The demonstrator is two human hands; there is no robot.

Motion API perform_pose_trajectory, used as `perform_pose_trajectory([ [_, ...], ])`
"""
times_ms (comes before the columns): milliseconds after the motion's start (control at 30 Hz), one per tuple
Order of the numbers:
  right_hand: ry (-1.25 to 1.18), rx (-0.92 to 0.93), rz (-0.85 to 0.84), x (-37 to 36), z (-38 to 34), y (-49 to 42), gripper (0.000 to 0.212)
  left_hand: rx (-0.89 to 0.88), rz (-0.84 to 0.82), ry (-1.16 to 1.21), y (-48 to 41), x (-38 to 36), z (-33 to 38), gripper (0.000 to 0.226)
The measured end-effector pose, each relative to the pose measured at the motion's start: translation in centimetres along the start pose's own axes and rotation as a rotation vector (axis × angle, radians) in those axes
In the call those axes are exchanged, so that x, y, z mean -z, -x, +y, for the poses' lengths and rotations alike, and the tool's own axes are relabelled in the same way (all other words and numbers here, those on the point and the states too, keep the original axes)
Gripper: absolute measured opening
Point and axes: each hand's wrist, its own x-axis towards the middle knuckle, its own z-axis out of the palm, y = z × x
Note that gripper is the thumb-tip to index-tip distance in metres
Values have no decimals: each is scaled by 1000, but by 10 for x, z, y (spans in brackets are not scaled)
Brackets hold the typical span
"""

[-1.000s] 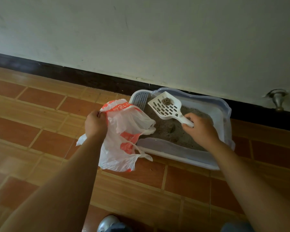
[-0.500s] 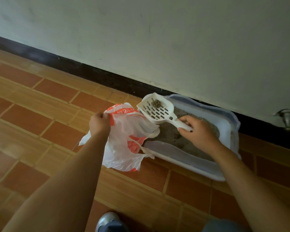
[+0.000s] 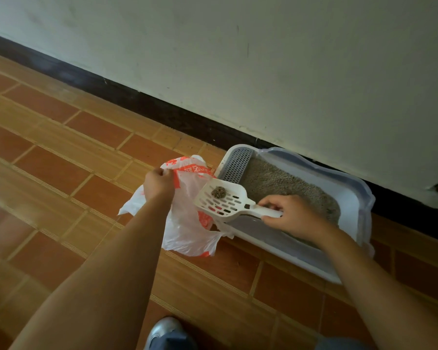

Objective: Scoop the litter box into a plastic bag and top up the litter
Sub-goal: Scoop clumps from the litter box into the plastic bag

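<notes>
R hand [image 3: 292, 215] fingers curled round white scoop [image 3: 221, 202] handle; clump [image 3: 218, 192] sits on slotted blade, over mouth of plastic bag [image 3: 187, 231]. L hand [image 3: 159, 184] pinches bag rim, holding it up. Litter box [image 3: 349, 195] w/ grey litter [image 3: 276, 183] just beside bag, against wall, on tile floor [image 3: 61, 160].

Both forearms [image 3: 127, 248] reach forward, left hand [image 3: 159, 183] clenched (knuckles up), right hand [image 3: 294, 216] gripping with curled fingers [image 3: 272, 201].

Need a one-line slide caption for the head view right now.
Right hand holds scoop with clump at bag gripped by left hand, beside litter box.
</notes>
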Motion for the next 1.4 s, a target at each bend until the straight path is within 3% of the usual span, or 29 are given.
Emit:
perform_pose_trajectory([
  [533, 4, 9, -77, -9, -14, -6, 25, 52, -42, 20, -14, 10, -4, 28],
  [833, -4, -13, 20, -12, -11, -24, 28, -8, -149, -86, -7, 7, -2, 35],
  [1033, 129, 9, 51, -23, -25, -44, 32, -34, -260, -81, 0, 14, 0, 31],
  [1400, 501, 96, 75, -28, -52, -76, 33, 91, -425, 92, 0, 25, -7, 32],
])
